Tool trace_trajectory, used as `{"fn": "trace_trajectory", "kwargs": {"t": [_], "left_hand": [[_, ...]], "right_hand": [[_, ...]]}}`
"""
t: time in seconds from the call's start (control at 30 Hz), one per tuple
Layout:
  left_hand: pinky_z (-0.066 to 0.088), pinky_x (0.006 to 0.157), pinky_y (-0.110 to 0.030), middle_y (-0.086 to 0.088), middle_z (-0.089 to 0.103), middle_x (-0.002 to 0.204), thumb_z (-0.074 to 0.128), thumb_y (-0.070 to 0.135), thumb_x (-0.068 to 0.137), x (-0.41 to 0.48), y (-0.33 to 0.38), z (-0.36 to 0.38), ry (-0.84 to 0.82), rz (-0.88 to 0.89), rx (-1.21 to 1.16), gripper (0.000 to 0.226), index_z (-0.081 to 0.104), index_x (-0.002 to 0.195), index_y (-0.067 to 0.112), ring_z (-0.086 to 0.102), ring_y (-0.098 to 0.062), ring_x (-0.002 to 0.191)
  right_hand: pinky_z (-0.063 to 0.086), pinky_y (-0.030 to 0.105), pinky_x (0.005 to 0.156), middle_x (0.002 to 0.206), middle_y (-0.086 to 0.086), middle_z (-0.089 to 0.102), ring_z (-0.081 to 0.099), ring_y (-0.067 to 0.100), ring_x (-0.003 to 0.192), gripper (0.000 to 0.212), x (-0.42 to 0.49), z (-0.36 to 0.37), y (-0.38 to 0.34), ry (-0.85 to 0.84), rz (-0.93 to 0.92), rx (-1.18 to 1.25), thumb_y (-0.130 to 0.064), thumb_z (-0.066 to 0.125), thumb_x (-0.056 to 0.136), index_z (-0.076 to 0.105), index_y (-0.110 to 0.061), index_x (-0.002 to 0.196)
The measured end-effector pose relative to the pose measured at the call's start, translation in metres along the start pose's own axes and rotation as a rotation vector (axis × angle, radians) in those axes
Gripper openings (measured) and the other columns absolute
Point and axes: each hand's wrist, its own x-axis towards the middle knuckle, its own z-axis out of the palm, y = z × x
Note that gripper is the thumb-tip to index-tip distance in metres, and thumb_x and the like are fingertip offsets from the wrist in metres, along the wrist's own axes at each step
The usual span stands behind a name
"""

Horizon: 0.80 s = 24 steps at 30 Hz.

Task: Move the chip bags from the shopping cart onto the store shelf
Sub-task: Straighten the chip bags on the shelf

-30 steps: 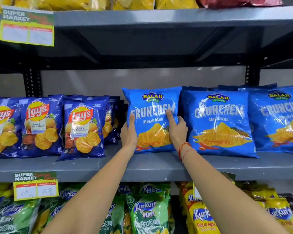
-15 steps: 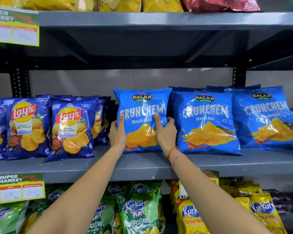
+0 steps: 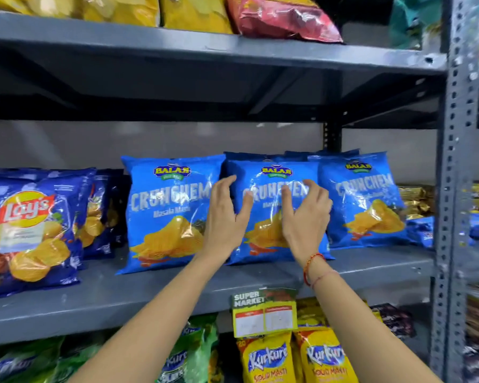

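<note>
Three light blue Balaji Crunchem chip bags are seen standing upright in a row on the grey middle shelf [image 3: 150, 294], printed fronts turned outward and top seams up. The left Crunchem bag [image 3: 168, 214] is stood alone, leaning slightly back, its height a little greater than its width so that the long axis runs vertically. The middle Crunchem bag [image 3: 268, 189] is set just beside it, and the right Crunchem bag [image 3: 365, 200] is overlapped against the middle one's right edge. Further blue bags are glimpsed behind the middle and right ones.

Both hands are raised in front of the middle bag. The left hand [image 3: 226, 219] is held at the bag's left edge with the fingers spread and curled, thumb out to the right; the right hand [image 3: 306, 217] is held before the bag's right half, fingers likewise spread and bent. Nothing is pinched by either hand, and whether the fingertips touch the film cannot be told. Red threads [image 3: 310, 268] are worn on the right wrist.

To the left, dark blue Lay's bags [image 3: 31, 225] are stood on the same shelf. A Super Market price tag [image 3: 264, 313] is hung from the shelf's front lip, with yellow Kurkure bags [image 3: 268, 357] below it.
</note>
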Motion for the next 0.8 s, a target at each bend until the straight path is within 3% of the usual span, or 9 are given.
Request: {"fn": "trace_trajectory", "kwargs": {"t": [0.17, 0.33, 0.53, 0.67, 0.8], "left_hand": [[0.02, 0.114, -0.039, -0.009, 0.019, 0.156, 0.05, 0.054, 0.087, 0.001, -0.007, 0.04, -0.186, -0.459, -0.171, 0.081, 0.01, 0.147, 0.017, 0.021, -0.025, 0.141], [0.027, 0.112, -0.051, -0.009, 0.021, 0.156, 0.053, 0.069, 0.075, 0.004, -0.021, 0.054, -0.149, -0.774, -0.295, 0.097, 0.005, 0.148, 0.025, 0.024, -0.033, 0.14], [0.036, 0.108, -0.045, -0.005, 0.045, 0.142, 0.062, 0.061, 0.074, 0.0, -0.019, 0.063, 0.007, -0.706, -0.455, 0.084, 0.035, 0.14, 0.015, 0.042, -0.026, 0.13], [0.041, 0.09, -0.028, 0.005, 0.054, 0.122, 0.062, 0.054, 0.078, -0.004, -0.015, 0.066, 0.061, -0.606, -0.474, 0.068, 0.042, 0.132, 0.019, 0.052, -0.012, 0.11], [0.049, 0.093, -0.037, 0.002, 0.062, 0.12, 0.064, 0.052, 0.077, -0.003, -0.018, 0.07, 0.051, -0.576, -0.469, 0.06, 0.049, 0.125, 0.02, 0.059, -0.018, 0.11]], "right_hand": [[0.038, 0.048, 0.098, 0.141, 0.016, 0.044, 0.043, 0.037, 0.127, 0.088, 0.016, -0.011, 0.036, -0.211, 0.273, -0.017, -0.071, 0.047, 0.08, 0.032, -0.013, 0.144], [0.039, 0.049, 0.099, 0.137, 0.019, 0.052, 0.05, 0.039, 0.124, 0.108, 0.019, -0.008, 0.05, -0.401, 0.447, 0.043, -0.086, 0.047, 0.065, 0.026, -0.019, 0.148], [0.038, 0.043, 0.101, 0.133, 0.006, 0.057, 0.048, 0.031, 0.128, 0.09, 0.034, -0.001, 0.064, -0.355, 0.387, 0.274, -0.068, 0.07, 0.065, 0.044, -0.02, 0.136], [0.043, 0.033, 0.096, 0.118, -0.002, 0.063, 0.057, 0.023, 0.117, 0.079, 0.041, 0.006, 0.073, -0.365, 0.34, 0.4, -0.058, 0.073, 0.07, 0.047, -0.018, 0.133], [0.043, 0.029, 0.09, 0.112, -0.002, 0.062, 0.059, 0.019, 0.108, 0.075, 0.042, 0.014, 0.085, -0.407, 0.354, 0.435, -0.053, 0.074, 0.072, 0.046, -0.017, 0.132]]}}
